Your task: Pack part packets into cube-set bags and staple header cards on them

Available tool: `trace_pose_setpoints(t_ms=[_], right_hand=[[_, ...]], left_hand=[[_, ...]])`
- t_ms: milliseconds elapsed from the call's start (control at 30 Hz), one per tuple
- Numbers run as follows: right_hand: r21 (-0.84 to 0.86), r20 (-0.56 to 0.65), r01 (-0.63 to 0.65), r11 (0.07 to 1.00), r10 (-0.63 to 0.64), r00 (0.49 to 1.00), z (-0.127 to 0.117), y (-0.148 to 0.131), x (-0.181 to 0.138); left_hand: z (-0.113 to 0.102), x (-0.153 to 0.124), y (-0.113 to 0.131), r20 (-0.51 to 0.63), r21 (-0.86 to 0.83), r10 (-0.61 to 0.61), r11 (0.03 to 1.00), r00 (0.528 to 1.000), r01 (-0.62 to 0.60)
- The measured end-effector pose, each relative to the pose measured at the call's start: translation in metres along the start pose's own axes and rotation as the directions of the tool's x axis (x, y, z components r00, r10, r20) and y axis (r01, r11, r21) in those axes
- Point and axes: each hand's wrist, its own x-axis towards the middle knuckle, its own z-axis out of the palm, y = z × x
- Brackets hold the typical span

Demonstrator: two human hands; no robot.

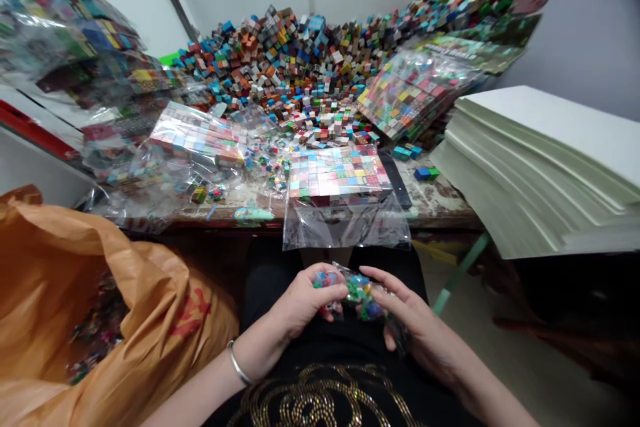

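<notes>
While the left hand (306, 303) and right hand (407, 323) both pinch it, a small clear bag of coloured pieces (356, 292) sits between them, below the table's near edge (440, 217).

Glossy clear plastic packet (357, 293) crinkling; orange bag (100, 293) showing thin shiny plastic (creased); far-right sheets (540, 167) looking matt paper.

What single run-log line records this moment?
hands: left hand and right hand both hold small clear bag | bag: colourful pieces | place: lap, below table edge

Head camera, looking forward-down, close over lap, table (440, 203) ahead.
</notes>
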Motion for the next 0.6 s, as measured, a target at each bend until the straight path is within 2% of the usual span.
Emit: trace_pose_setpoints(t_ms=[100, 167, 367, 467, 600], right_hand=[[-0.131, -0.064, 0.014, 0.991, -0.022, 0.998, 0.005, 0.002, 0.007], [-0.165, -0.067, 0.024, 0.986, -0.035, 0.997, 0.007, 0.004, 0.012], [-0.033, -0.064, 0.026, 0.999, -0.028, 0.998, -0.004, 0.005, 0.014], [0.000, -0.076, 0.007, 1.000, -0.007, 0.997, -0.009, 0.001, 0.010], [-0.165, -0.019, 0.000, 0.986, -0.003, 1.000, 0.001, -0.007, 0.009]], left_hand=[[0.001, 0.000, 0.001, 0.055, 0.040, -0.016, 0.999, 0.998, 0.014], [0.000, 0.000, 0.001, 0.087, 0.009, -0.017, 1.000, 0.996, 0.016], [-0.009, 0.002, -0.001, 0.192, -0.282, -0.032, 0.956, 0.981, 0.086], [-0.010, 0.002, -0.001, 0.190, -0.352, -0.056, 0.928, 0.980, 0.121], [-0.006, 0.002, 0.001, 0.193, -0.343, -0.046, 0.933, 0.980, 0.111]])
